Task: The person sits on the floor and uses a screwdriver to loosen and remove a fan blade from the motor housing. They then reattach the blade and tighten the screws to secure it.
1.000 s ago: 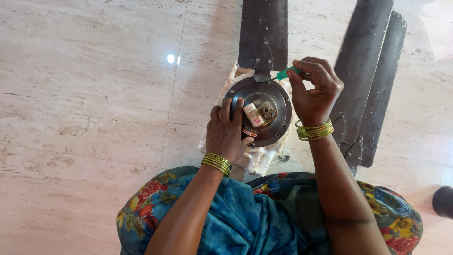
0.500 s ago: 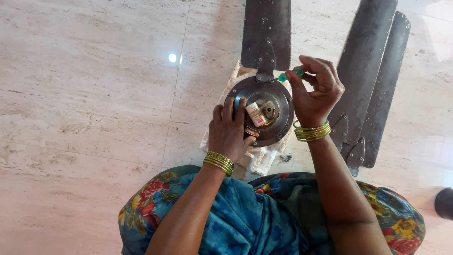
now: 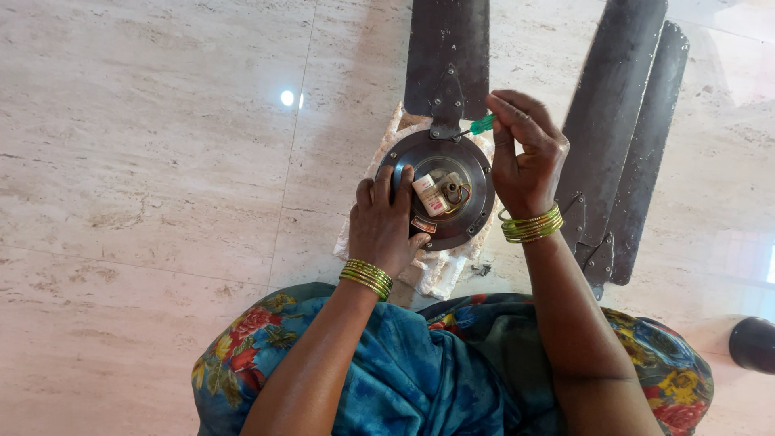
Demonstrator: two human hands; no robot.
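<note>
Marble floor (image 3: 145,202) carries the fan motor (image 3: 440,190) on white padding (image 3: 440,270); left hand (image 3: 383,226) rests open on it, right hand (image 3: 525,157) pinches a green screwdriver (image 3: 482,124); spare blades (image 3: 626,145) lie beside.

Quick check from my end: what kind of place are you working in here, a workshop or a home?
Likely a home floor rather than a workshop: polished marble-like floor tiles, the ceiling fan motor resting on white packing foam, and loose fan blades lying directly on the floor. No bench is in view.

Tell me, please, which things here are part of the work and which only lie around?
In use: left hand on fan motor; right hand holding green-handled screwdriver; attached blade.
Lying about: two loose blades; dark round object.
</note>
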